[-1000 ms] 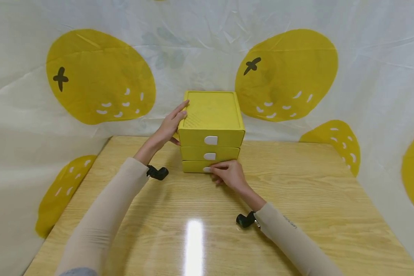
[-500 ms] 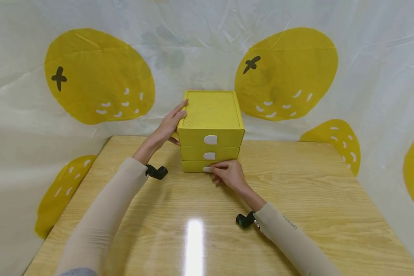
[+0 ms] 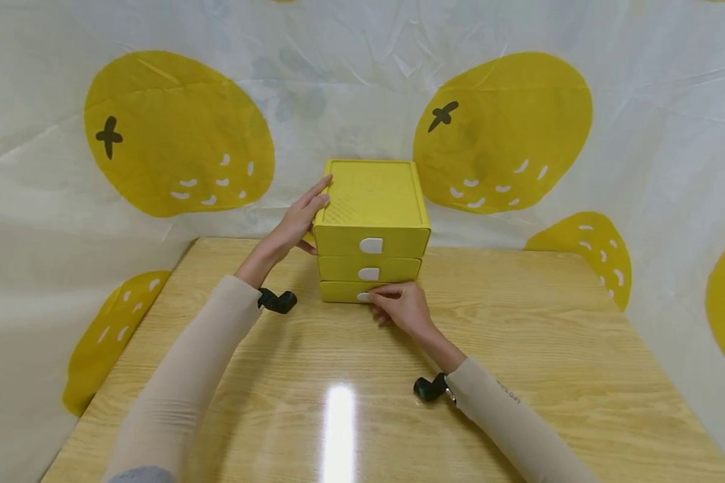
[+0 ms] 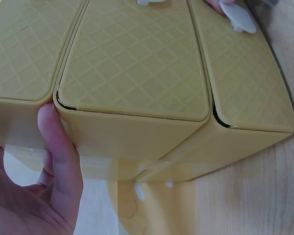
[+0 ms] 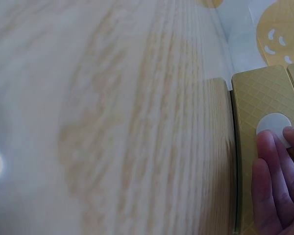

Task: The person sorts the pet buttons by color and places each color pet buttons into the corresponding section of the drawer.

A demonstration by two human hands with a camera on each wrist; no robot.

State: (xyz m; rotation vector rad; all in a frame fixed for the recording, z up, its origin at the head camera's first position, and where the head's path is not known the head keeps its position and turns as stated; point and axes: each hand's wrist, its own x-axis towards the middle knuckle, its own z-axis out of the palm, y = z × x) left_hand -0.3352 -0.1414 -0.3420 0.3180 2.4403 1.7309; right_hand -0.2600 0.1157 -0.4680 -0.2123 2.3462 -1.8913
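Observation:
A yellow three-drawer storage box stands against the back cloth, each drawer front bearing a white tab handle. My left hand rests on the box's left side, its fingertips reaching the top edge. In the left wrist view, the thumb presses along the seam between the top and middle drawers. Low at the front, my right hand pinches the white tab handle of the bottom drawer. The right wrist view shows that round handle between thumb and fingers. All three drawers look closed.
The box stands on a light wood-grain table with a bright light reflection near the front. A white cloth printed with large yellow fruit hangs behind and at both sides. A black wrist camera sits beside the left cuff.

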